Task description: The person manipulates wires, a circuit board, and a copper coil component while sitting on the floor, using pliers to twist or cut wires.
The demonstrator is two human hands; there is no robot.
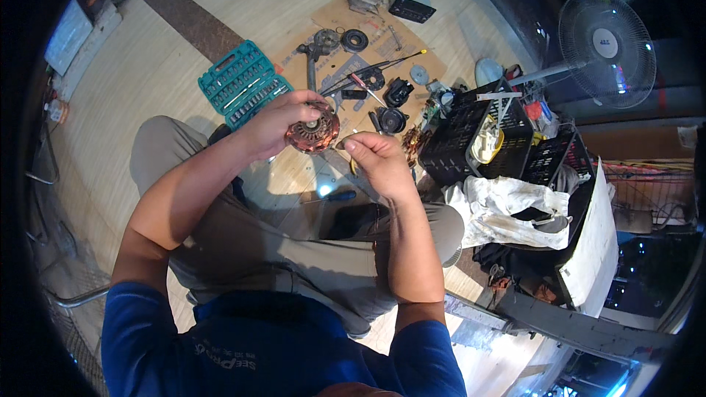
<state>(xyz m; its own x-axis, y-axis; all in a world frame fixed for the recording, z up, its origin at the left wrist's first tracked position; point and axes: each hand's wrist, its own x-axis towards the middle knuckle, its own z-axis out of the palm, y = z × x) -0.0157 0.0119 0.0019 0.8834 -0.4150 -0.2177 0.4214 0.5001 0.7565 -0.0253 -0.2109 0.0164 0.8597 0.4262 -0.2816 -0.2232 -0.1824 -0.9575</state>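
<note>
My left hand grips a round motor part with reddish copper windings about its rim and a slotted grey middle, held up over my lap. Close to its right side, my right hand is closed in a pinch between thumb and forefinger. Something small and dark seems to stick out of that pinch toward the windings, too small to name. Under the hands, on the floor, lies a screwdriver with a blue handle. A teal socket set case lies open beyond my left wrist.
A cardboard sheet bears a hammer, a red-handled screwdriver, a black ring and several motor parts. At right stand black crates, a white cloth and a fan. A black box stands at the back.
</note>
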